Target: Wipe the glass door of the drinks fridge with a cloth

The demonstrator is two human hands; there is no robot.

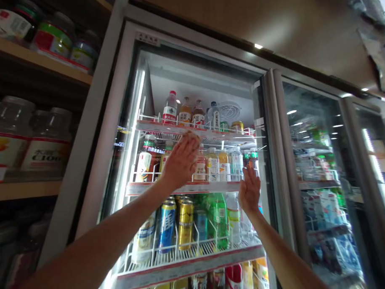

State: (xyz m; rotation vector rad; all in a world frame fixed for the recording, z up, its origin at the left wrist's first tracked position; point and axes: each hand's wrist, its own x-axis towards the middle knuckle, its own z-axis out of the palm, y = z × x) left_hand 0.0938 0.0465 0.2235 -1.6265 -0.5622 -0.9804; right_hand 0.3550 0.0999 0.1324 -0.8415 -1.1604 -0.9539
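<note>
Before me stands a tall drinks cooler with a glass door, shut, with light reflections on it. My left hand is raised flat in front of the glass, fingers stretched out, at the middle shelf's height; its fingertips are slightly blurred. Lower and to the right, my right hand is up with fingers extended, near the door's right side. Both palms face the glass, and no object shows in either hand. Behind the left hand is a row of juice bottles. A green bottle stands below, left of the right hand.
Gold cans and blue cans stand on the lower wire shelf. Long vertical handles run between this door and a second cooler on the right. Wooden shelves with bottles flank the left side.
</note>
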